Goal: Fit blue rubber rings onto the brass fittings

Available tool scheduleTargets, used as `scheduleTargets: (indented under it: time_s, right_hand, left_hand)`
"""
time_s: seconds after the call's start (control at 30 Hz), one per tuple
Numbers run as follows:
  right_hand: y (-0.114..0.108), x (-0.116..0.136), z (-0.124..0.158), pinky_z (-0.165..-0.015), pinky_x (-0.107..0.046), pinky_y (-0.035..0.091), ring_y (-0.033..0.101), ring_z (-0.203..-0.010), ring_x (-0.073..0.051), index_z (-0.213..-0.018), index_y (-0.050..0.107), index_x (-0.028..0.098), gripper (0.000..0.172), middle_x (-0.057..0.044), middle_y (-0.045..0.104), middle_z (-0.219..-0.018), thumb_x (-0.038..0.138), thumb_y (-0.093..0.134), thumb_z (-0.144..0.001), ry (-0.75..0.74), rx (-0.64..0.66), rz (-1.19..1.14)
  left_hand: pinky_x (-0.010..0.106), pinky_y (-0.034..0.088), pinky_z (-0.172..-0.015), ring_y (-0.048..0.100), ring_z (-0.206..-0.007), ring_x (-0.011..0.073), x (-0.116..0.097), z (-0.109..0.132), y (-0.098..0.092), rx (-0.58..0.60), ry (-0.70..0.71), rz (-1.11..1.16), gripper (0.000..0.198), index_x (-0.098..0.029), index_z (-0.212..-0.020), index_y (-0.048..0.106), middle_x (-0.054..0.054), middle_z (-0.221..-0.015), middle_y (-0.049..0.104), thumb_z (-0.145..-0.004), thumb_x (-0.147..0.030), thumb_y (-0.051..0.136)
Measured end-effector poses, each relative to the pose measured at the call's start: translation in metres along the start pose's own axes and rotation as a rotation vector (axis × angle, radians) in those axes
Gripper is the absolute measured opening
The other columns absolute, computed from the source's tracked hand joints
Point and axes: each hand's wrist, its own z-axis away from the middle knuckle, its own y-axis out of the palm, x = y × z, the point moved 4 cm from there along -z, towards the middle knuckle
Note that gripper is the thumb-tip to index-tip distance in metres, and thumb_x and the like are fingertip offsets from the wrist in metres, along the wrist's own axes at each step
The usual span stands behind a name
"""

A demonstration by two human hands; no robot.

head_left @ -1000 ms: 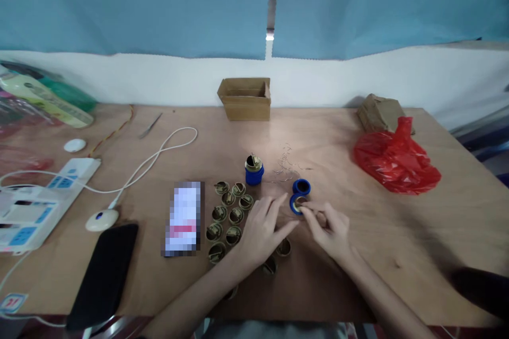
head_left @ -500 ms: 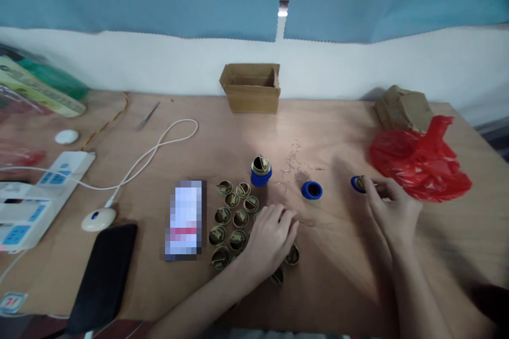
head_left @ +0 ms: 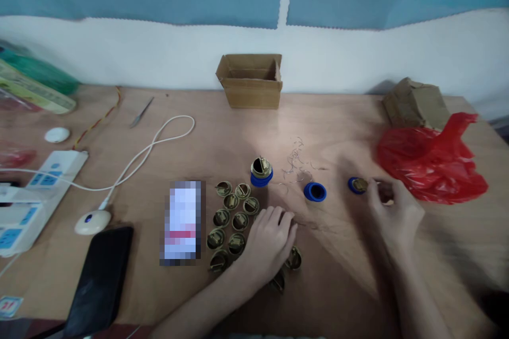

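My left hand (head_left: 270, 241) lies palm down over the right side of a group of small round brass fittings (head_left: 239, 221), its fingers curled; what is under them is hidden. At the right, my right hand (head_left: 393, 206) pinches the edge of a brass fitting (head_left: 360, 185), which sits against a blue ring (head_left: 352, 185). Between the hands, a separate blue ring (head_left: 315, 191) lies on the table with its dark opening showing. Farther left stands a brass fitting (head_left: 261, 166) on blue rings (head_left: 261, 178). Thin curled wires (head_left: 296, 161) lie behind the separate ring.
A cardboard box (head_left: 253, 94) stands at the back. A red plastic bag (head_left: 431, 164) and a brown package (head_left: 417, 103) lie at the right. On the left are a lit phone (head_left: 183, 222), a dark phone (head_left: 99, 280), a white cable (head_left: 153, 143), a power strip (head_left: 43, 190) and tweezers (head_left: 142, 112).
My right fingers have shifted slightly toward the right edge of the brass fitting, exposing more of it. My left hand stays over the group. The whole view has shifted a little.
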Motion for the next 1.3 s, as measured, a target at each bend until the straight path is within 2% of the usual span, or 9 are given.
scheduleTargets:
  time_s: [0.1,0.2,0.33,0.4,0.5,0.67,0.8,1.0,1.3]
  right_hand:
    - [-0.004,0.023,0.009,-0.066,-0.035,0.052,0.061,-0.063,-0.02,-0.091,0.068,0.02,0.015,-0.005,0.067,-0.075,0.032,0.059,-0.095,-0.155,-0.086,-0.043]
    - [0.001,0.046,0.021,-0.075,-0.038,0.056,0.067,-0.077,-0.022,-0.098,0.068,0.023,0.007,-0.006,0.07,-0.086,0.024,0.062,-0.094,-0.334,-0.024,-0.169]
    - [0.019,0.062,0.038,-0.098,-0.049,0.055,0.067,-0.109,-0.03,-0.123,0.064,0.026,0.031,-0.011,0.067,-0.12,0.023,0.066,-0.092,-0.484,0.178,-0.245]
    - [0.028,0.064,0.044,-0.104,-0.053,0.051,0.063,-0.12,-0.032,-0.133,0.059,0.028,0.042,-0.012,0.063,-0.133,0.025,0.067,-0.092,-0.523,0.276,-0.257]
    - [0.038,0.063,0.048,-0.108,-0.057,0.048,0.057,-0.13,-0.035,-0.14,0.053,0.027,0.05,-0.014,0.058,-0.142,0.027,0.068,-0.092,-0.545,0.363,-0.267]
    - [0.046,0.061,0.049,-0.106,-0.056,0.05,0.061,-0.124,-0.034,-0.142,0.053,0.026,0.051,-0.013,0.061,-0.136,0.029,0.067,-0.093,-0.536,0.397,-0.264]
    - [0.048,0.061,0.048,-0.102,-0.053,0.054,0.065,-0.116,-0.031,-0.141,0.054,0.026,0.047,-0.013,0.065,-0.128,0.027,0.064,-0.095,-0.518,0.381,-0.27]
    - [0.049,0.062,0.048,-0.1,-0.051,0.055,0.066,-0.114,-0.031,-0.14,0.055,0.027,0.046,-0.012,0.065,-0.126,0.026,0.064,-0.095,-0.51,0.365,-0.273]
    - [0.047,0.063,0.048,-0.102,-0.051,0.055,0.065,-0.116,-0.031,-0.14,0.055,0.025,0.047,-0.013,0.066,-0.127,0.023,0.063,-0.094,-0.5,0.357,-0.279]
  left_hand:
    - [0.042,0.056,-0.074,0.064,-0.08,0.026,-0.001,0.0,-0.001,-0.001,0.006,-0.006,0.011,-0.016,-0.101,0.064,0.008,-0.09,0.068,-0.096,-0.02,0.055]
    - [0.042,0.056,-0.074,0.063,-0.08,0.0259,-0.002,0.0,-0.002,-0.012,0.015,-0.021,0.011,-0.016,-0.1,0.064,0.008,-0.088,0.068,-0.096,-0.02,0.055]
    - [0.042,0.055,-0.074,0.063,-0.08,0.0261,-0.003,-0.001,-0.001,0.016,0.013,-0.038,0.01,-0.017,-0.098,0.064,0.008,-0.087,0.068,-0.097,-0.02,0.054]
    - [0.042,0.055,-0.074,0.063,-0.081,0.0259,-0.004,-0.001,0.0,0.04,0.017,-0.046,0.01,-0.016,-0.097,0.063,0.008,-0.087,0.068,-0.097,-0.02,0.054]
    - [0.042,0.055,-0.074,0.064,-0.081,0.0261,-0.004,-0.002,0.0,0.066,0.018,-0.046,0.01,-0.016,-0.096,0.063,0.008,-0.087,0.068,-0.097,-0.021,0.054]
    - [0.041,0.055,-0.073,0.063,-0.081,0.026,-0.004,-0.002,-0.001,0.078,0.005,-0.033,0.011,-0.016,-0.096,0.063,0.008,-0.087,0.068,-0.098,-0.022,0.053]
    - [0.041,0.055,-0.075,0.064,-0.082,0.0259,-0.004,-0.002,-0.003,0.093,0.007,-0.025,0.01,-0.016,-0.096,0.063,0.008,-0.088,0.068,-0.098,-0.022,0.054]
    - [0.041,0.055,-0.075,0.063,-0.082,0.0258,-0.003,-0.001,-0.001,0.099,0.019,-0.036,0.013,-0.017,-0.093,0.063,0.008,-0.087,0.067,-0.098,-0.019,0.051]
    - [0.043,0.056,-0.077,0.062,-0.086,0.0276,-0.001,0.001,-0.003,0.217,0.055,-0.019,0.013,-0.016,-0.094,0.064,0.009,-0.093,0.067,-0.088,-0.008,0.055]
